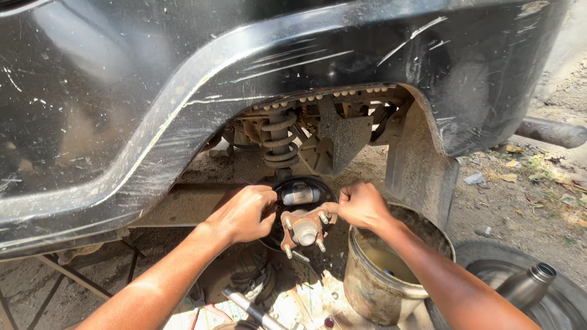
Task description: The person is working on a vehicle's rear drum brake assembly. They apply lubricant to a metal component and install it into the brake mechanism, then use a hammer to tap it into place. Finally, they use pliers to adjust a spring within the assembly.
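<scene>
wheel arch edge (342, 91), upper centre: black body panel (122, 91) overhangs; open room below it, coil spring (280, 143) within. wheel hub (304, 229), centre frame, studs outward, against round backing plate (318, 189). left hand (243, 214): fingers curled, closed on hub's left flange. right hand (362, 206): fisted, gripping hub's right flange. dirty bucket (379, 287) just below right wrist, lower right; metal bottle (526, 284) far lower right.

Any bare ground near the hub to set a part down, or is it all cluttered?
Bare dirt lies right of the mud flap, up to the leaf litter. Crowded: below the hub, where the left hand and right hand work, tools and a spring cover the ground; the bucket and wheel fill the lower right.
</scene>
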